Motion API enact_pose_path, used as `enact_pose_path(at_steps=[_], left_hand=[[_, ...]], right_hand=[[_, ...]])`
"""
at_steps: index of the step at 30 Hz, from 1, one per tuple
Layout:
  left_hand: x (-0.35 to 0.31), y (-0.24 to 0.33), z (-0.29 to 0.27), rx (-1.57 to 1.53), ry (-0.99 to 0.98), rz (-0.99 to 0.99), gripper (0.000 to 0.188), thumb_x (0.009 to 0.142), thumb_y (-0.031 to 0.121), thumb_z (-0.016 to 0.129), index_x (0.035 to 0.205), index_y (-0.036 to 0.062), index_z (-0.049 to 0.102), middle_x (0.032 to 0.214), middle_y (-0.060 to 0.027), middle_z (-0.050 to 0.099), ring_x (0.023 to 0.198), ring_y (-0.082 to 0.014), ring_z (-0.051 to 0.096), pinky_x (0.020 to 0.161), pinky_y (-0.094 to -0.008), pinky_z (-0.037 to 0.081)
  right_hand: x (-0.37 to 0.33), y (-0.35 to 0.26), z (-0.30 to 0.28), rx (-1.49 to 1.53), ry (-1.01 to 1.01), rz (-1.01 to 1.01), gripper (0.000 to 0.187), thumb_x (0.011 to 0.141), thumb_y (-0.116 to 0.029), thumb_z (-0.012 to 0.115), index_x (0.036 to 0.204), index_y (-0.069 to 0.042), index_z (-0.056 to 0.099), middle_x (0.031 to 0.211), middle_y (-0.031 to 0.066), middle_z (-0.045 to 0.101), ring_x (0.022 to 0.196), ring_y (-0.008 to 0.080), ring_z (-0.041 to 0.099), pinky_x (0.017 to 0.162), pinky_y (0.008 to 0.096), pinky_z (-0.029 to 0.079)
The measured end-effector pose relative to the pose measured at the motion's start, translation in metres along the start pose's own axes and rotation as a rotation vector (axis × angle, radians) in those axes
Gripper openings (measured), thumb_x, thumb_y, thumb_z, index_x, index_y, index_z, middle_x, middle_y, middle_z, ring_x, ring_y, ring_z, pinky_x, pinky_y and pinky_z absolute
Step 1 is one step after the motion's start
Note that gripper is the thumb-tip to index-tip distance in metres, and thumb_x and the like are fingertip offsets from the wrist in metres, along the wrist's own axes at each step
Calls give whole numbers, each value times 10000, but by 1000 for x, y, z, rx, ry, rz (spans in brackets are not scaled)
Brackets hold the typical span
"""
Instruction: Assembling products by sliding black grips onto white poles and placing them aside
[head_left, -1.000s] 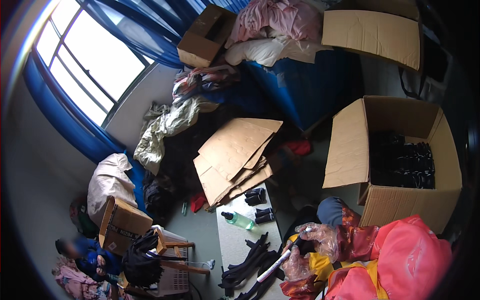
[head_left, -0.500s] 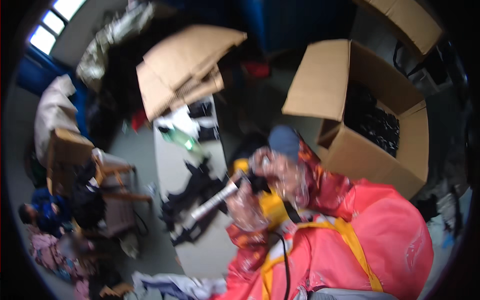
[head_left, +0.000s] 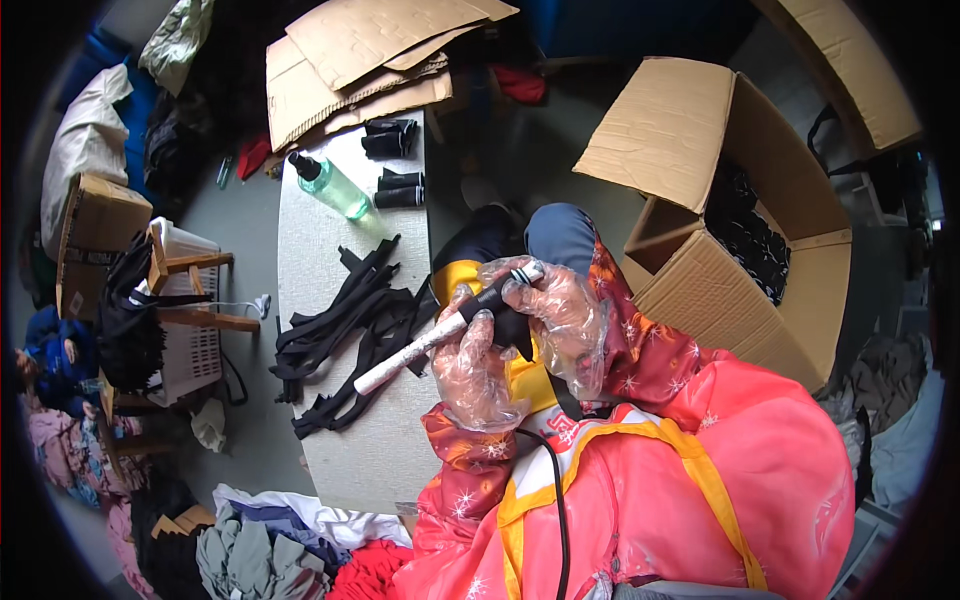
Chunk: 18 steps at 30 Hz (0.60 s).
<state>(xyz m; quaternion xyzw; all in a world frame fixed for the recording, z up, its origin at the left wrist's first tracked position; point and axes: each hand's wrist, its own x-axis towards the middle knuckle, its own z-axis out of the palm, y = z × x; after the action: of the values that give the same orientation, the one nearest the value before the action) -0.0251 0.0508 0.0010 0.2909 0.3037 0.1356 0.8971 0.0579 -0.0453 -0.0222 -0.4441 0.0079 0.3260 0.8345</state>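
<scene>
Both hands wear clear plastic gloves and hold a white rod (head_left: pixel 400 361) slantwise above my lap. Black fabric strip (head_left: pixel 490 303) is wrapped round the rod's upper part, and a loose black end hangs below between the hands. My left hand (head_left: pixel 475 375) is closed round the rod beneath the wrapped part. Near the upper end, my right hand (head_left: pixel 565 320) grips the black strip and rod. Several loose black strips (head_left: pixel 350 325) lie in a tangle on the light table to the left. Beyond them lie small black rolls (head_left: pixel 400 189).
A clear green spray bottle (head_left: pixel 335 187) lies on the table (head_left: pixel 350 470) near flattened cardboard (head_left: pixel 350 60). On the right stands an open carton (head_left: pixel 740 310) with black items inside. A wooden stool (head_left: pixel 190 290), white basket (head_left: pixel 190 355) and heaped clothes (head_left: pixel 265 555) are at left.
The earlier frame is blurred and the view has shifted. My hands still hold the rod, and the black wrap between them now shows more fully.
</scene>
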Motion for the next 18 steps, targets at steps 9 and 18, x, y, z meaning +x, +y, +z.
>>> enact_pose_path(at_steps=[9,18], left_hand=[[-1,2,0,27,-1,36,375,845,9,562,1208,5,471,1078,-111,575,910,-156,604,723,-237,511],[1,2,-8,136,-18,55,406,808,-69,566,1198,-2,476,1068,-122,577,866,-139,604,551,-194,503]], right_hand=[[0,-2,3,96,-102,86,208,855,-91,631,1049,-21,603,994,53,621,914,130,590,877,250,449],[1,-1,-9,24,-164,43,290,843,-73,639,1108,1,549,1054,85,591,990,179,575,921,308,449]])
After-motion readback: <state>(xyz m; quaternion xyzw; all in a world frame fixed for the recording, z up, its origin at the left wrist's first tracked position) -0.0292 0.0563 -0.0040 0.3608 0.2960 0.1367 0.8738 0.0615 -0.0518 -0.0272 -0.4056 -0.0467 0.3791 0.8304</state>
